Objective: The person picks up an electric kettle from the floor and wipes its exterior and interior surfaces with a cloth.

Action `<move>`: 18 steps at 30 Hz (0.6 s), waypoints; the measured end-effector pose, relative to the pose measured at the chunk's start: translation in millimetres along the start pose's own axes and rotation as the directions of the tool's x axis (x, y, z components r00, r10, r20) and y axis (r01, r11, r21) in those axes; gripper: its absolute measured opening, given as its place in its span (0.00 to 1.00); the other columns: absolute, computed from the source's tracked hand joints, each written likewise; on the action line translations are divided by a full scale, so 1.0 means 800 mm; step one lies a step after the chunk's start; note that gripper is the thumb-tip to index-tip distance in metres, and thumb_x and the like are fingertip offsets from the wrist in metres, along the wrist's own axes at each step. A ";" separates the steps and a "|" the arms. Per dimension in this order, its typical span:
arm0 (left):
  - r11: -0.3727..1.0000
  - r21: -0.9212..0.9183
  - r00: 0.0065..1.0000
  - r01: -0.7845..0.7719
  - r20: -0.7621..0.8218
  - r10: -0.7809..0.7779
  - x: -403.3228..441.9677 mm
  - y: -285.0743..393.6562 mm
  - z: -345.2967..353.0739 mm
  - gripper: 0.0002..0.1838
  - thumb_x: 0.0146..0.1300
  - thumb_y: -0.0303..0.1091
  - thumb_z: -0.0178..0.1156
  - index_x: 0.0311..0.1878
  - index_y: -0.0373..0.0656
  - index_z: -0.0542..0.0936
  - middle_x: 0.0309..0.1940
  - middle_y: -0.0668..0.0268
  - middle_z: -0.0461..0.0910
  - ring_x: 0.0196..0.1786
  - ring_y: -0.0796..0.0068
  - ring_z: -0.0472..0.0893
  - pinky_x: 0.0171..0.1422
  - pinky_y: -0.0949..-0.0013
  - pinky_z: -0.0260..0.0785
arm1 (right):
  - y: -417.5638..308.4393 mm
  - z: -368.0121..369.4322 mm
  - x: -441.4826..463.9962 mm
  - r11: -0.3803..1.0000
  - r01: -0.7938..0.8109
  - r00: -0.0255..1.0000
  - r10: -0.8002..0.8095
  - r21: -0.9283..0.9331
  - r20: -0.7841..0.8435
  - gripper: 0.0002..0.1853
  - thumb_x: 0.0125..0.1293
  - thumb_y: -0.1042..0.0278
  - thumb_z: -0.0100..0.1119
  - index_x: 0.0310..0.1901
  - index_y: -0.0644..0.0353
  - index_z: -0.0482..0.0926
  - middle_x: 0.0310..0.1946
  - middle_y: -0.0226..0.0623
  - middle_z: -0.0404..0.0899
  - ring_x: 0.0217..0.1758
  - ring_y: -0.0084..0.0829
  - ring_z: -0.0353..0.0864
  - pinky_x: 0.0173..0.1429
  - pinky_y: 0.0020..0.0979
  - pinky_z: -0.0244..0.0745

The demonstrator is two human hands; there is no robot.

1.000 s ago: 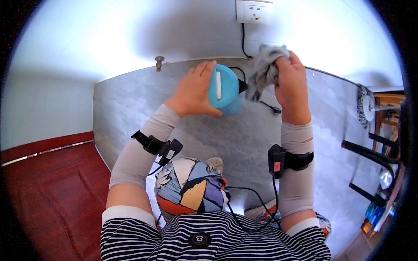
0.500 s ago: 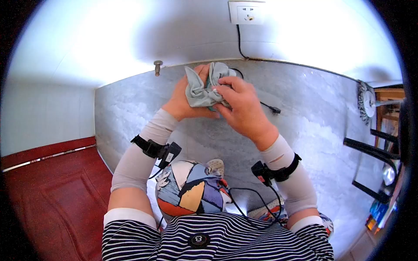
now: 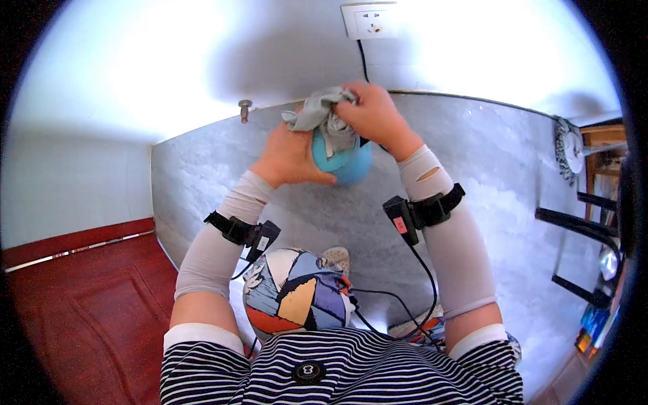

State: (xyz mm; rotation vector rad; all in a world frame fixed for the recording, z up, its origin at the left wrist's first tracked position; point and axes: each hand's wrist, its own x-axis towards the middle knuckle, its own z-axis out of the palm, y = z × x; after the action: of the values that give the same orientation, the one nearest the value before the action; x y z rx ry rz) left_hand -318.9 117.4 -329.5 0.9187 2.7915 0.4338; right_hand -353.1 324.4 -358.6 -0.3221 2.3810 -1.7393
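My left hand (image 3: pixel 287 155) is closed around the left side of a round turquoise-blue object (image 3: pixel 327 158). Its lower right part looks blurred, and I cannot make out its exact kind. A crumpled grey cloth (image 3: pixel 320 111) lies over the top of this object, one end hanging down its front. My right hand (image 3: pixel 378 120) pinches the cloth at its upper right, knuckles up. Some of my left fingers are hidden behind the cloth and the object.
A wall socket (image 3: pixel 370 21) with a black cord plugged in is above. A metal doorstop (image 3: pixel 245 111) sticks out from the wall. Red wooden panelling (image 3: pixel 88 310) is at left, grey marbled floor (image 3: pixel 472 155) below, and a black metal frame (image 3: pixel 574 223) at right.
My right hand has moved up and pulled the cloth upward with it. More of the blue object shows now. My left hand has stayed almost in place.
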 end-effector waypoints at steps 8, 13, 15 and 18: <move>1.000 0.002 0.997 0.019 -0.070 -0.019 -0.002 -0.008 0.012 0.65 0.29 0.56 0.81 0.72 0.39 0.61 0.68 0.48 0.65 0.66 0.43 0.69 0.69 0.51 0.66 | -0.089 -0.062 -0.057 0.386 -0.007 0.998 -0.060 0.922 0.032 0.14 0.71 0.64 0.56 0.51 0.64 0.79 0.44 0.36 0.84 0.48 0.28 0.84 0.50 0.32 0.81; 0.984 0.044 0.974 -0.173 -0.141 0.178 -0.008 -0.029 0.028 0.65 0.28 0.59 0.81 0.72 0.42 0.62 0.68 0.52 0.65 0.65 0.44 0.69 0.71 0.51 0.62 | -0.077 -0.049 -0.046 0.511 -0.079 0.995 -0.007 0.856 0.096 0.18 0.70 0.66 0.59 0.58 0.64 0.75 0.48 0.38 0.83 0.48 0.29 0.84 0.51 0.31 0.81; 0.997 -0.034 0.989 -0.073 -0.129 0.068 -0.008 -0.015 0.016 0.65 0.28 0.59 0.81 0.72 0.42 0.62 0.67 0.52 0.66 0.65 0.44 0.69 0.70 0.51 0.63 | -0.010 -0.025 -0.019 0.836 0.065 0.997 -0.071 0.545 -0.010 0.21 0.68 0.65 0.60 0.60 0.65 0.74 0.50 0.43 0.82 0.51 0.33 0.83 0.54 0.35 0.80; 0.998 -0.068 0.994 0.000 -0.109 -0.007 -0.003 -0.010 0.012 0.66 0.27 0.59 0.81 0.72 0.42 0.62 0.65 0.54 0.67 0.64 0.46 0.69 0.67 0.51 0.66 | 0.004 -0.009 -0.023 0.964 0.263 0.956 -0.265 -0.034 -0.128 0.26 0.65 0.64 0.63 0.62 0.66 0.72 0.54 0.49 0.79 0.57 0.42 0.80 0.60 0.41 0.76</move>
State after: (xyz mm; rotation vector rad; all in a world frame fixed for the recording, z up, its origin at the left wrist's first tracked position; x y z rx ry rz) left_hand -318.8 111.7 -340.8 0.9009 2.8557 0.5918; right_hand -337.5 336.9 -359.4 -0.5693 2.5459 -1.9078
